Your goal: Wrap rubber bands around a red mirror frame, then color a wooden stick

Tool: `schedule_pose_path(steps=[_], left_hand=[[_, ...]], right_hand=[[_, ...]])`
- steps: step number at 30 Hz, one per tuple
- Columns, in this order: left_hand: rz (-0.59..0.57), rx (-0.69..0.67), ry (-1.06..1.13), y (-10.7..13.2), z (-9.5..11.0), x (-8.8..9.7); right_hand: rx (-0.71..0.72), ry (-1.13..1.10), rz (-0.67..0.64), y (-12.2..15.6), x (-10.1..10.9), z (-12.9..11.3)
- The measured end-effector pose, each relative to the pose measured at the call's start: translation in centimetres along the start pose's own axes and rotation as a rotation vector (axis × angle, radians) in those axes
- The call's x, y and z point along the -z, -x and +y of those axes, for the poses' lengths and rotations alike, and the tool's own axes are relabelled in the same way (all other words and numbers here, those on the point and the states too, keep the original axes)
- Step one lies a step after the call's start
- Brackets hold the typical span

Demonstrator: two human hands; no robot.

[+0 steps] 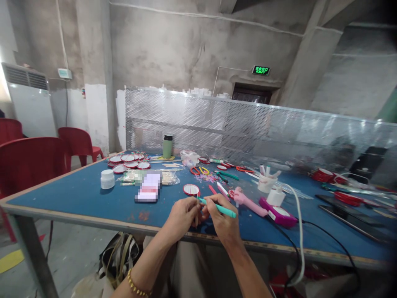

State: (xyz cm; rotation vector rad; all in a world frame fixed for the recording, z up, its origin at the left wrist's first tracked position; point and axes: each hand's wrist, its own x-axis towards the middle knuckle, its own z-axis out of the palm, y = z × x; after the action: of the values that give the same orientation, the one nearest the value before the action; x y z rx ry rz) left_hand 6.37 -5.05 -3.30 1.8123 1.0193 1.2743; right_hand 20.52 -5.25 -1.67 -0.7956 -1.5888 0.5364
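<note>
My right hand (221, 217) is closed round a teal pen (221, 207), its tip reaching toward my left fingers. My left hand (183, 212) pinches a thin wooden stick (196, 221) whose end shows below the fingers. Just beyond the hands is a small white disc with a red rim (191, 190), like a little rattle drum; whether it joins the stick is hidden by my fingers. Red and white pens (222, 189) and a pink glue gun (249, 202) lie to the right of the disc.
Left on the blue table (77, 203) are a phone (149, 187), a white jar (107, 179), bagged sticks (169, 177) and several red-rimmed discs (127, 158). Scissors (200, 170) and a green bottle (167, 146) stay farther back. A pen cup (266, 182), purple device (278, 213) and cables occupy the right.
</note>
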Motion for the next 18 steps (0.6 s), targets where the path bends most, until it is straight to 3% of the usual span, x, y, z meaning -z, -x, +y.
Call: schedule_pose_path(steps=[18], left_hand=[[-0.004, 0.008, 0.031, 0.09, 0.01, -0.01]], right_hand=[[0.016, -0.003, 0.016, 0.06, 0.04, -0.23]])
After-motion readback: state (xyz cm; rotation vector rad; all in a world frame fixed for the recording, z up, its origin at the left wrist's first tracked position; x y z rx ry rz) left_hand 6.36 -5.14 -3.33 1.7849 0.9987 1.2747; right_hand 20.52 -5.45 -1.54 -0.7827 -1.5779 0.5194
